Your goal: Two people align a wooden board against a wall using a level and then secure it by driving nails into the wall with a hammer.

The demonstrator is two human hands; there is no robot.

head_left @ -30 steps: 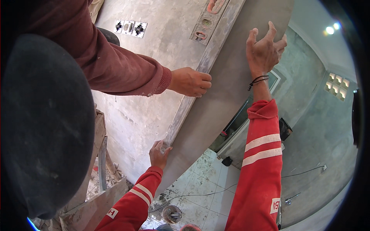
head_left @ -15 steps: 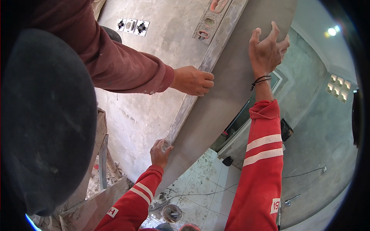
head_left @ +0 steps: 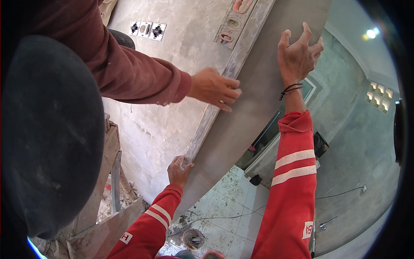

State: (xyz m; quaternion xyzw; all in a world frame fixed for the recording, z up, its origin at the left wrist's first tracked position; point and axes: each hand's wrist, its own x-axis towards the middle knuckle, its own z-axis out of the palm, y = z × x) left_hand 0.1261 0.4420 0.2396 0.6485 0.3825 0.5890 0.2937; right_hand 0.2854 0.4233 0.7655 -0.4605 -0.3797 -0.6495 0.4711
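Note:
A long grey straight batten (head_left: pixel 199 137) runs along the edge between a pale plastered wall and a smooth grey face (head_left: pixel 254 82). My left hand (head_left: pixel 178 171) is closed round the batten's lower end, thumb over its edge. My right hand (head_left: pixel 299 54), dusty and with a dark cord on its wrist, is raised in front of the grey face's far edge. Its fingers are spread and bent, and nothing shows in them; whether it touches the face I cannot tell. A co-worker's hand (head_left: pixel 215 89) in a maroon sleeve is at the middle of the batten, slightly blurred, fingers loosely apart.
A spirit level (head_left: pixel 235 26) with orange-rimmed holes lies alongside the batten's upper part. Socket inserts (head_left: pixel 147 30) sit in the wall. The co-worker's dark cap (head_left: pixel 56 134) fills the left side. Below are a wooden frame (head_left: pixel 113 142), a bucket (head_left: pixel 192 238) and a cable (head_left: pixel 215 217) on dirty tiles.
The co-worker's fingers have opened from a loose fist, and that hand has shifted slightly. My two hands and the batten have hardly moved.

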